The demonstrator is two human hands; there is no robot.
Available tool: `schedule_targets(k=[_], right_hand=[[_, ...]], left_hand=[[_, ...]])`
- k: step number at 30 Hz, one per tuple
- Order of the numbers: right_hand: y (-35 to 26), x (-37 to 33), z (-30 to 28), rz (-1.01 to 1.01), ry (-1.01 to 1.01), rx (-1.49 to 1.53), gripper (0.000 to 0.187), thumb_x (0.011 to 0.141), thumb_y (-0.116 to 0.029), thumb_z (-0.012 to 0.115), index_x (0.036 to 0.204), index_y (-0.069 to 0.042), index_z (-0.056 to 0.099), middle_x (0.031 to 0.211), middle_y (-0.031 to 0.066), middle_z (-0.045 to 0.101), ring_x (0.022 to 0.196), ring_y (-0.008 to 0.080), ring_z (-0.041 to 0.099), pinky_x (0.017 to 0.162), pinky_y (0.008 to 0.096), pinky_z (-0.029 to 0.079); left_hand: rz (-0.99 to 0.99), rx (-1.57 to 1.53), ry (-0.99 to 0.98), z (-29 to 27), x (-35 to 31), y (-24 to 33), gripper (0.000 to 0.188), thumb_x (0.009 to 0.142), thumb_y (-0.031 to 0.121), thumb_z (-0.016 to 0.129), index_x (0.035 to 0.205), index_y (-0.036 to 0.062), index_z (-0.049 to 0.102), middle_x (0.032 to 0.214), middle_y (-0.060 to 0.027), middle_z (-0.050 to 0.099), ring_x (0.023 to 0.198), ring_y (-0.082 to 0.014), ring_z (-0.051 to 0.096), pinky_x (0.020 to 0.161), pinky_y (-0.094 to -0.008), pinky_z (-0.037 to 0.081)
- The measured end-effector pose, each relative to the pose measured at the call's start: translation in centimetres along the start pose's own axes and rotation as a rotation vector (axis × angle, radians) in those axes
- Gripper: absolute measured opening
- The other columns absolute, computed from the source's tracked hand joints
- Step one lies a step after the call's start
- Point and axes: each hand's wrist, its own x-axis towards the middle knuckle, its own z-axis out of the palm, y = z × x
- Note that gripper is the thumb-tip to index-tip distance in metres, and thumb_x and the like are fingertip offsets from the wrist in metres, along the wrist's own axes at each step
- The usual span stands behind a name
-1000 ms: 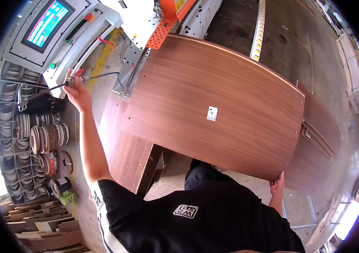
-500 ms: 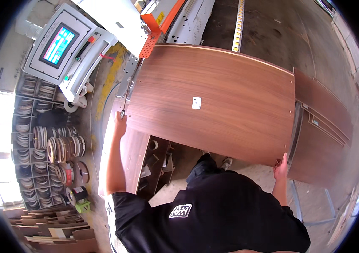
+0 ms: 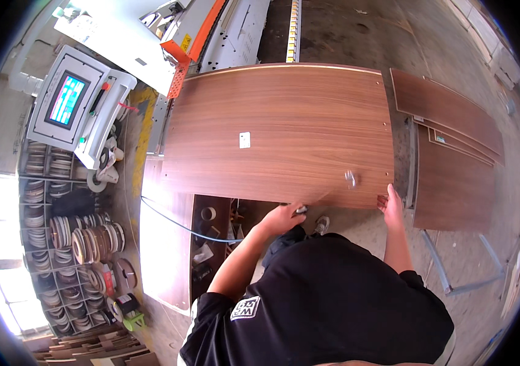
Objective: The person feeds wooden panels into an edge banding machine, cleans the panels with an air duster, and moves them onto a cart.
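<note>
I had a large walnut-coloured wood panel [image 3: 284, 131] lying flat in front of me, its far edge against the edge-banding machine [image 3: 223, 30] and its near edge just ahead of my body. My left hand [image 3: 284, 218] was at the near edge of the panel, around its middle, fingers curled closed around a small grey tool [image 3: 300, 210] whose thin tip blurred up across the board; I could not tell exactly what kind of tool it was. My right hand [image 3: 392, 206] sat at the near right corner of the same panel, fingers spread open and pressed against its edge, gripping nothing. A small white label [image 3: 245, 139] was stuck near the middle of the panel. To my right, just beside the big board, a stack of narrower brown panels [image 3: 455, 158] rested on a metal-legged stand. At my left stood the machine's control screen [image 3: 68, 100] in its white housing, and below it a rack of coiled edge-banding rolls [image 3: 80, 238]. A thin blue hose [image 3: 174, 222] ran from the left toward my left forearm, crossing a lower brown board [image 3: 162, 250] under the panel. The concrete floor [image 3: 345, 30] stretched beyond.
</note>
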Motion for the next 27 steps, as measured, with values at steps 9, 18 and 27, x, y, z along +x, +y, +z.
schedule_targets(k=[9,18,27], right_hand=[[-1.7,0.2,-0.3,-0.023,-0.07,-0.214,0.049,0.097,-0.051,0.061,0.126,-0.012,0.059,0.111,0.0032,0.066,0.096,0.0179,0.061,0.073,0.0351,0.052],[-3.9,2.1,0.0,-0.072,-0.035,-0.407,0.05,0.098,-0.057,0.056,0.118,-0.013,0.065,0.112,0.0004,0.064,0.096,0.0138,0.061,0.068,0.0305,0.052],[-4.7,2.7,1.4,-0.044,-0.018,-0.545,0.059,0.097,-0.062,0.054,0.132,-0.015,0.061,0.122,0.0025,0.063,0.098,0.015,0.063,0.064,0.0309,0.052]], left_hand=[[-0.755,-0.789,1.086,-5.3,-18.5,-22.9,0.037,0.094,0.053,0.048,0.095,0.0156,0.05,0.062,-0.0028,0.047,0.045,-0.018,0.042,0.038,-0.0359,0.03],[-0.29,-0.089,0.107,6.7,-20.2,-6.5,0.04,0.094,0.035,0.069,0.12,0.0062,0.057,0.094,-0.0211,0.068,0.09,-0.0361,0.068,0.078,-0.0461,0.052],[-0.798,-0.797,1.179,3.3,-27.3,-22.9,0.038,0.097,0.029,0.061,0.127,0.0088,0.051,0.061,-0.0038,0.05,0.042,-0.0167,0.046,0.036,-0.0349,0.034]])
